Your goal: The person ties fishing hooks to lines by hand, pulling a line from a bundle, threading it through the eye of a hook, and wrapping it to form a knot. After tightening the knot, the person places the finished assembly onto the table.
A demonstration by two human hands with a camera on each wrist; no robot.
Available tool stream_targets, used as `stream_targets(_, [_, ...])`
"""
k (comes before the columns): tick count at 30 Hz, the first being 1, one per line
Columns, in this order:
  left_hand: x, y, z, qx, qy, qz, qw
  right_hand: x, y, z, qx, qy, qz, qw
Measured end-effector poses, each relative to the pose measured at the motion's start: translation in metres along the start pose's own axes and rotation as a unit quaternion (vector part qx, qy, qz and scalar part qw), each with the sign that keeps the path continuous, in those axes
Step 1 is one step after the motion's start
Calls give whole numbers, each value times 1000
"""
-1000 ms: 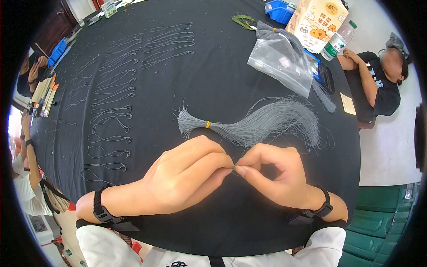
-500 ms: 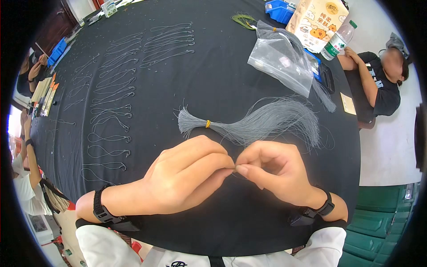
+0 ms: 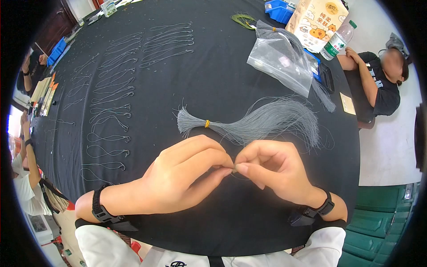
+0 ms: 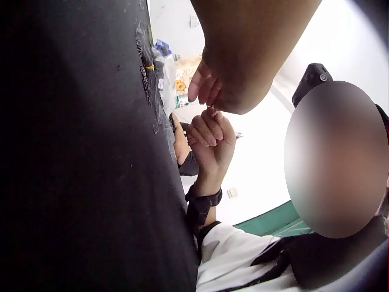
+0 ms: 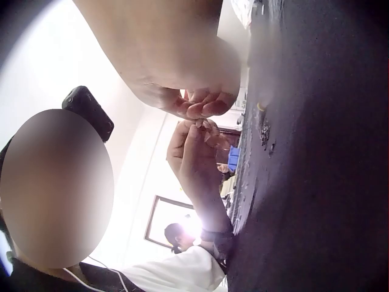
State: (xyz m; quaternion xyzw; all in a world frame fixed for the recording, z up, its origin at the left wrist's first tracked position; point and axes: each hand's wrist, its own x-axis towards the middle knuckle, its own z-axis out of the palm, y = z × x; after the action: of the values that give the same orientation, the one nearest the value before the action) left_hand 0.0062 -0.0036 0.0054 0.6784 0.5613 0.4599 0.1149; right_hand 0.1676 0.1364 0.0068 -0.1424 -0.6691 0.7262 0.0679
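Note:
In the head view, both hands meet fingertip to fingertip over the near part of the black table. My left hand (image 3: 184,171) pinches a thin grey cord (image 3: 241,179) between thumb and forefinger. Thumb and forefinger of my right hand (image 3: 278,169) pinch the same cord right beside it, the other fingers curled in. A short curve of cord shows beneath the fingertips; the rest is hidden by the hands. Just beyond them lies a bundle of grey cords (image 3: 262,124), tied with a yellow band (image 3: 207,123). In both wrist views the fingertips meet, the cord barely visible.
Rows of knotted cord loops (image 3: 108,151) lie to the left. At the back right are a clear plastic bag (image 3: 280,66) over another bundle, a tissue pack (image 3: 316,24), a water bottle (image 3: 338,41) and a blue bin (image 3: 279,12). A seated person (image 3: 378,80) is at the right edge.
My right fingers have shifted slightly at the cord, thumb and forefinger closing up from a rounder ring shape. More of the cord's curve shows below the fingertips. My left hand stays nearly in place.

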Motion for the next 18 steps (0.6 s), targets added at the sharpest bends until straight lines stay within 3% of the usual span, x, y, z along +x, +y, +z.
stream_targets(5, [0, -1, 0, 6, 7, 5, 1000, 0, -2, 1, -79, 4, -30, 996])
stream_targets(8, [0, 1, -3, -14, 3, -42, 999, 2, -3, 2, -66, 8, -40, 997])
stream_targets(11, [0, 0, -5, -34, 0, -66, 997, 4, 0, -3, -150, 2, -94, 984])
stream_targets(18, [0, -1, -7, -70, 7, -99, 993, 5, 5, -5, -164, 31, -126, 978])
